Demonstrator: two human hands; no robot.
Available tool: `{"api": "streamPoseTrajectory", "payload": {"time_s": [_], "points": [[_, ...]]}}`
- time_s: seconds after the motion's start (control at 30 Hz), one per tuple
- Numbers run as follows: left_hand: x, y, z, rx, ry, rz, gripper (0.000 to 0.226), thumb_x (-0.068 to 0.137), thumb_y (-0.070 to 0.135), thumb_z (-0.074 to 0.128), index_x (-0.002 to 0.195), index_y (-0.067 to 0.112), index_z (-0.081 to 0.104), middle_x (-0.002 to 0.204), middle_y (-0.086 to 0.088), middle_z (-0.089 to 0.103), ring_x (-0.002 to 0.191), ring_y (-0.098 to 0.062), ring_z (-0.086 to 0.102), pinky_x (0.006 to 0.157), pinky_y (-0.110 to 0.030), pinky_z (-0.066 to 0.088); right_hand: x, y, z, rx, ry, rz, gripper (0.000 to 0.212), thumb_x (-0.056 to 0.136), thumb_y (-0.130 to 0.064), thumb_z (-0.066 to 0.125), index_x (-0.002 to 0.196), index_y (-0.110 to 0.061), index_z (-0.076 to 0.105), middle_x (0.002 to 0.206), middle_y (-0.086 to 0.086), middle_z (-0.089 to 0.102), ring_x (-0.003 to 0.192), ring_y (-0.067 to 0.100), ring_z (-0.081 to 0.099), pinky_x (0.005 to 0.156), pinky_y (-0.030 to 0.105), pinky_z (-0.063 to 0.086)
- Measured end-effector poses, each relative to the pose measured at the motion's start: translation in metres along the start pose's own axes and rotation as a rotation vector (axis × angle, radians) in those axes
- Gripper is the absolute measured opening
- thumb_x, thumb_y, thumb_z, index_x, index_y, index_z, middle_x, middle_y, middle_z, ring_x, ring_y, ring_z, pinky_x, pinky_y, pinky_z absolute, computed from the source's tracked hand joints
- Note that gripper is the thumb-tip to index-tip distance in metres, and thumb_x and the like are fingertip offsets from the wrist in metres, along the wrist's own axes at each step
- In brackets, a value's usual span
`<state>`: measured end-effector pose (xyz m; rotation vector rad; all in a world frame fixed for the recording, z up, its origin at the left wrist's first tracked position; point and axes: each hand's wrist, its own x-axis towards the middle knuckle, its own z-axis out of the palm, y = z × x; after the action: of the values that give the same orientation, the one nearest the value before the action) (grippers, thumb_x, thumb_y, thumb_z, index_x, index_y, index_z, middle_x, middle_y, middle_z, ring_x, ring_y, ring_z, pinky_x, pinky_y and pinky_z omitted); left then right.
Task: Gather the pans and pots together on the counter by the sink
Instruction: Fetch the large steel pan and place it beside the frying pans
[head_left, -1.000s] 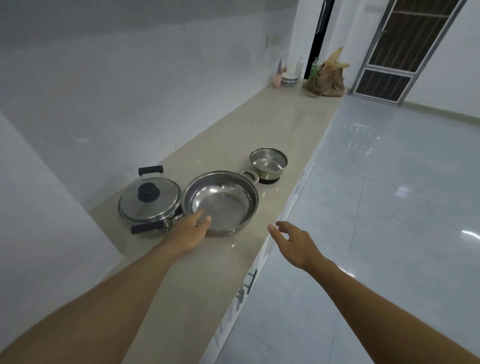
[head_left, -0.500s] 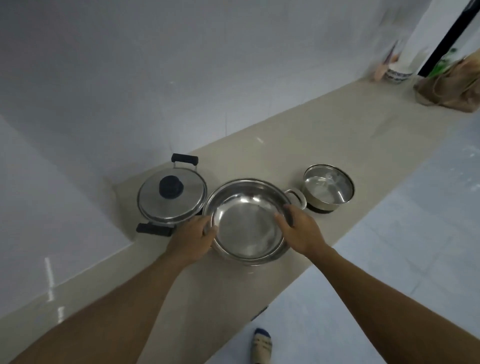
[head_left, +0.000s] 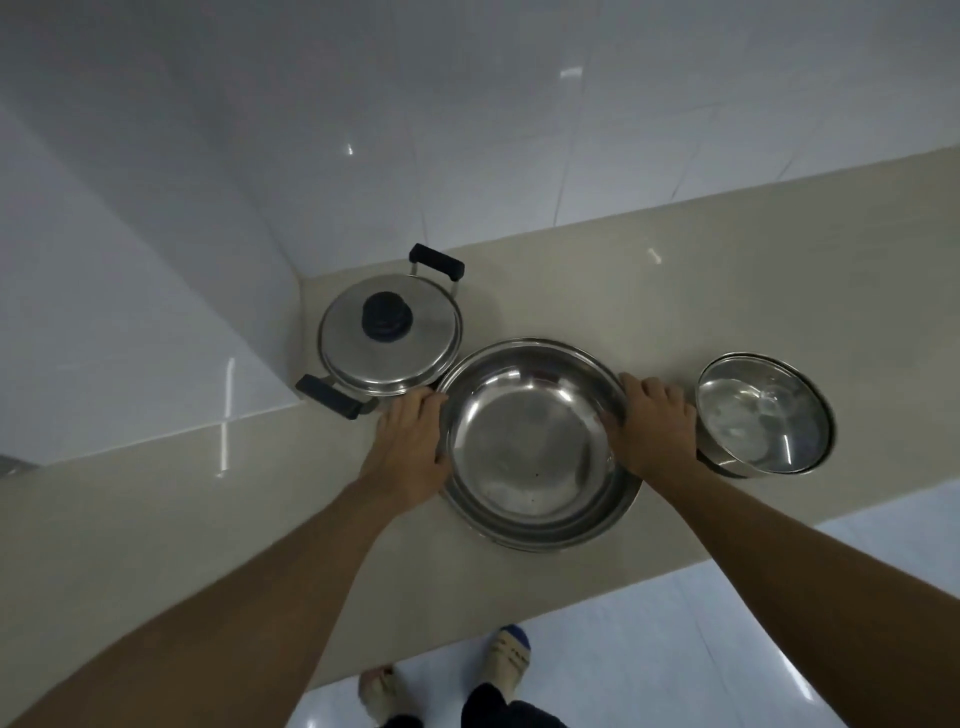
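A wide, shallow steel pan (head_left: 530, 441) sits in the middle of the beige counter (head_left: 727, 280). My left hand (head_left: 410, 447) grips its left rim and my right hand (head_left: 652, 426) grips its right rim, covering the handle there. A lidded steel pot (head_left: 389, 340) with black handles and a black knob stands just left of the pan, touching or nearly touching it, in the wall corner. A small steel pot with a glass lid (head_left: 761, 418) stands right of the pan, close against my right hand.
A white tiled wall (head_left: 467, 130) runs behind the counter, and a white block (head_left: 130, 312) closes it off on the left. The counter's front edge is near me, with the glossy floor and my feet (head_left: 509, 660) below.
My right hand came from the air over the floor onto the pan's right rim. The view swung down and left, so I face the counter squarely; the far bag and door left the frame.
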<state>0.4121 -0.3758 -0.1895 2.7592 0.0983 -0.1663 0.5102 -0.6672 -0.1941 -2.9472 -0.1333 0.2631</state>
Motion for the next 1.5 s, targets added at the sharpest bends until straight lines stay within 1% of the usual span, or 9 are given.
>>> {"api": "streamPoseTrajectory", "payload": {"time_s": [0.17, 0.33, 0.47, 0.63, 0.9, 1.03, 1.13, 1.3, 1.5], "points": [[-0.009, 0.005, 0.001, -0.014, 0.014, -0.08, 0.081, 0.072, 0.022, 0.071, 0.143, 0.019, 0.032, 0.13, -0.006, 0.037, 0.123, -0.028, 0.035, 0.107, -0.04, 0.033, -0.004, 0.005, 0.0, 0.018, -0.038, -0.048, 0.044, 0.092, -0.037, 0.054, 0.132, -0.021, 0.051, 0.123, 0.011, 0.057, 0.113, 0.039, 0.047, 0.092, 0.049, 0.042], [-0.017, 0.002, 0.003, 0.117, 0.007, -0.136, 0.065, 0.076, 0.036, 0.067, 0.132, 0.019, 0.039, 0.125, -0.003, 0.043, 0.121, -0.026, 0.037, 0.105, -0.039, 0.033, -0.017, 0.008, 0.001, 0.048, -0.044, -0.082, 0.03, 0.092, -0.035, 0.052, 0.116, -0.019, 0.054, 0.109, 0.006, 0.061, 0.105, 0.033, 0.053, 0.085, 0.046, 0.048], [-0.022, -0.001, 0.004, 0.001, 0.019, -0.12, 0.041, 0.092, 0.028, 0.054, 0.13, 0.018, 0.043, 0.126, -0.005, 0.046, 0.119, -0.026, 0.041, 0.102, -0.042, 0.042, -0.026, 0.007, 0.004, 0.073, 0.025, -0.095, 0.036, 0.098, -0.037, 0.046, 0.132, -0.024, 0.052, 0.111, 0.005, 0.065, 0.105, 0.031, 0.054, 0.079, 0.044, 0.052], [-0.03, -0.001, 0.005, 0.074, -0.063, -0.13, 0.042, 0.099, 0.032, 0.047, 0.135, 0.012, 0.039, 0.134, -0.01, 0.039, 0.119, -0.025, 0.044, 0.1, -0.042, 0.047, -0.034, 0.008, 0.006, 0.094, 0.062, -0.116, 0.046, 0.102, -0.036, 0.045, 0.147, -0.026, 0.044, 0.116, 0.004, 0.068, 0.109, 0.033, 0.055, 0.085, 0.044, 0.05], [-0.07, -0.017, 0.003, 0.205, -0.157, -0.182, 0.044, 0.098, 0.027, 0.046, 0.138, 0.013, 0.033, 0.136, -0.008, 0.04, 0.122, -0.027, 0.04, 0.102, -0.043, 0.041, -0.07, -0.013, 0.011, 0.061, 0.018, -0.158, 0.046, 0.103, -0.036, 0.041, 0.148, -0.027, 0.042, 0.109, 0.001, 0.068, 0.103, 0.03, 0.055, 0.08, 0.042, 0.052], [-0.107, -0.043, -0.01, 0.191, -0.147, -0.224, 0.043, 0.1, 0.035, 0.04, 0.136, 0.013, 0.033, 0.134, -0.008, 0.039, 0.12, -0.027, 0.039, 0.101, -0.043, 0.04, -0.094, -0.045, 0.015, 0.07, 0.041, -0.216, 0.043, 0.102, -0.037, 0.041, 0.144, -0.028, 0.044, 0.099, -0.001, 0.067, 0.097, 0.026, 0.055, 0.071, 0.037, 0.052], [-0.143, -0.07, -0.023, 0.156, -0.116, -0.263, 0.041, 0.1, 0.036, 0.038, 0.133, 0.013, 0.036, 0.132, -0.009, 0.041, 0.119, -0.029, 0.039, 0.099, -0.043, 0.041, -0.116, -0.078, 0.019, 0.065, 0.061, -0.266, 0.042, 0.102, -0.037, 0.042, 0.143, -0.029, 0.046, 0.1, 0.0, 0.068, 0.098, 0.028, 0.055, 0.07, 0.037, 0.051], [-0.227, -0.123, -0.044, 0.125, -0.041, -0.322, 0.046, 0.1, 0.044, 0.039, 0.134, 0.012, 0.039, 0.129, -0.011, 0.044, 0.116, -0.029, 0.042, 0.095, -0.043, 0.045, -0.162, -0.144, 0.029, 0.047, 0.06, -0.365, 0.043, 0.102, -0.037, 0.041, 0.144, -0.029, 0.045, 0.107, 0.002, 0.067, 0.103, 0.03, 0.053, 0.075, 0.04, 0.051], [-0.339, -0.182, -0.065, 0.126, 0.027, -0.485, 0.036, 0.102, 0.037, 0.035, 0.13, 0.014, 0.039, 0.129, -0.009, 0.044, 0.114, -0.028, 0.042, 0.096, -0.043, 0.042, -0.222, -0.241, 0.047, 0.029, 0.044, -0.555, 0.045, 0.103, -0.032, 0.041, 0.147, -0.026, 0.042, 0.114, 0.003, 0.067, 0.104, 0.03, 0.054, 0.084, 0.043, 0.048]]}}
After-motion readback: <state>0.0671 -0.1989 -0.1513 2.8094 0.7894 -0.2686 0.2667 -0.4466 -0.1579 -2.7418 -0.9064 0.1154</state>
